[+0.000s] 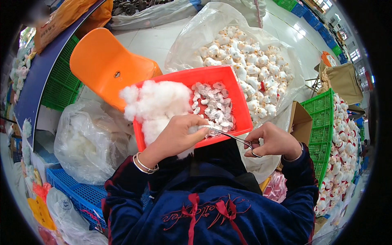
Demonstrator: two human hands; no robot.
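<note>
My left hand (176, 132) pinches a small white fabric piece (207, 126) between thumb and fingers, over the near edge of a red plastic tub (244, 110). Thin metal forceps (234, 138) reach from my right hand (275, 141) to that piece, tips at or in it; the exact contact is hidden by the left fingers. My right thumb and fingers are in the ring handles. A big heap of white stuffing (163, 100) fills the tub's left side, just beyond my left hand. Many small white fabric pieces (214, 102) lie on its right side.
An orange chair (102, 61) stands beyond the tub at left. A clear bag (183, 49) of small white stuffed toys (253, 69) lies ahead right. Green crates (318, 122) and more toys are at right; a bag of stuffing (83, 143) and a blue crate (77, 192) at left.
</note>
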